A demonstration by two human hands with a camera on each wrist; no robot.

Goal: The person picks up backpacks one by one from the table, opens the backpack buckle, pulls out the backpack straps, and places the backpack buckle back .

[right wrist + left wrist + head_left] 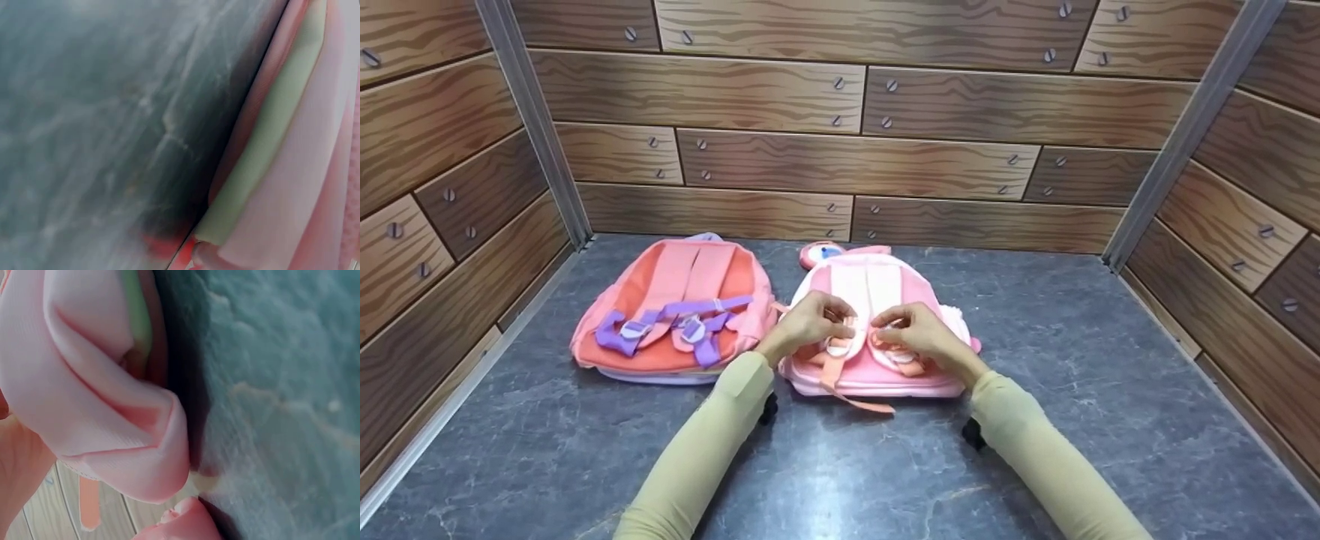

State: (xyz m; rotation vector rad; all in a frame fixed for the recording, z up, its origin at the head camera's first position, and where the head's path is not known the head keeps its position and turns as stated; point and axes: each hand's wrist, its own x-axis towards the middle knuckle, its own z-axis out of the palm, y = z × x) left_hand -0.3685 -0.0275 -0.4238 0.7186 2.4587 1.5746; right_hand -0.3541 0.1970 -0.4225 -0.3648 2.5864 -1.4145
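A pink and white backpack [870, 379] lies with its strap side up, its orange webbing straps [832, 369] running through white buckles. Over the left shoulder strap, my left hand [808, 322] pinches orange webbing between thumb and fingers. My right hand [926, 330] does the same at the other shoulder strap, thumb and index finger together on orange webbing. The fingers partly cover the pinched ends. In the left wrist view the bag's pale pink side [112, 410] bulges in folds; the right wrist view shows its side with a light green band [275, 124].
Left of it lies a coral backpack [750, 330] with purple webbing [619, 341], strap side up. A pink piece with an eye shape [821, 253] sticks out behind the pink bag. Wood-patterned walls [780, 161] enclose the dark marbled tabletop [1072, 352] at back and sides.
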